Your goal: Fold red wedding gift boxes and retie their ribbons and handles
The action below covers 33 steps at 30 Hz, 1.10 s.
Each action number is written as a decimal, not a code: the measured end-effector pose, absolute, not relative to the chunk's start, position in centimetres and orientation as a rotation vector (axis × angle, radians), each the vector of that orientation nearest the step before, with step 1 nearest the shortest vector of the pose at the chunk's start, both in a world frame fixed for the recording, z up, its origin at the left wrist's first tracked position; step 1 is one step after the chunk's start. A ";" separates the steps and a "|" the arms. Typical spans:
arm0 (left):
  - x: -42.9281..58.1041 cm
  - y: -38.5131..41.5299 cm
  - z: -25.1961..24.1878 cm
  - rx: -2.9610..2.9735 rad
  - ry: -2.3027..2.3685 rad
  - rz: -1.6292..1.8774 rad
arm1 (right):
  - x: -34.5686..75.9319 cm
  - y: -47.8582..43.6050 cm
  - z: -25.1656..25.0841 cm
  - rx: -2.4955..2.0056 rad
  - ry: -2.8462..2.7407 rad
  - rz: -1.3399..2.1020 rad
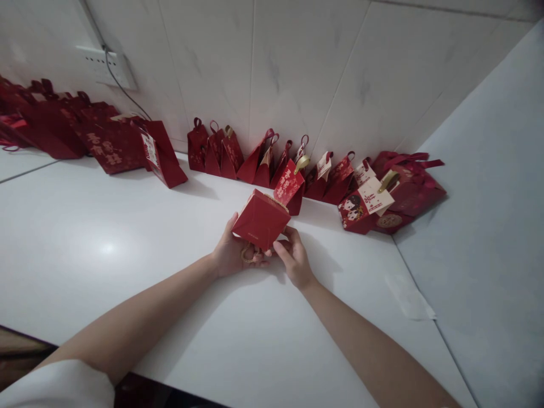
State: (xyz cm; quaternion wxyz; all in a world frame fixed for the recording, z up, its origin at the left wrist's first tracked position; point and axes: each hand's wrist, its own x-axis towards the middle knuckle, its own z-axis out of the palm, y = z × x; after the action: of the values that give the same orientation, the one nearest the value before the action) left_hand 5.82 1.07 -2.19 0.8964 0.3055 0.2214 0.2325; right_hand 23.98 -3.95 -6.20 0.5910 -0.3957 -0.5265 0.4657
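A small red gift box [261, 221] with gold cord handles is held tilted over the white table [191, 238]. My left hand [233, 249] supports it from below and the left side, its fingers curled near a loop of gold cord [246, 253]. My right hand [294, 255] grips the lower right corner, thumb in front and fingers behind. Just behind the held box stands a red box with a gold ribbon loop [289, 184]. Part of my left fingers is hidden beneath the box.
Several red gift boxes [232, 153] with ribbon loops stand along the tiled wall. Larger red bags [114, 141] are at the left, and more boxes [368, 207] cluster by the right-hand panel. A cable runs from the wall socket [106, 67]. A whitish strip [410, 294] lies at the right edge.
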 end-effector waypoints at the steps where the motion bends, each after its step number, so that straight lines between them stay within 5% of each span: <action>1: 5.8 1.1 -2.2 0.637 0.457 0.482 | 24.0 -4.0 -6.2 -0.919 -1.223 1.084; 33: 5.9 1.3 -2.7 0.616 0.473 0.485 | 24.1 -3.9 -6.3 -0.919 -1.219 1.094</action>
State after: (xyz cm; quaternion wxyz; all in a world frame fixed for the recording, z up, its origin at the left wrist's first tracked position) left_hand 5.91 1.31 -2.69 0.8970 0.2974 0.2285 0.2339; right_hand 24.07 -3.88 -6.28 0.5906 -0.3950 -0.5237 0.4700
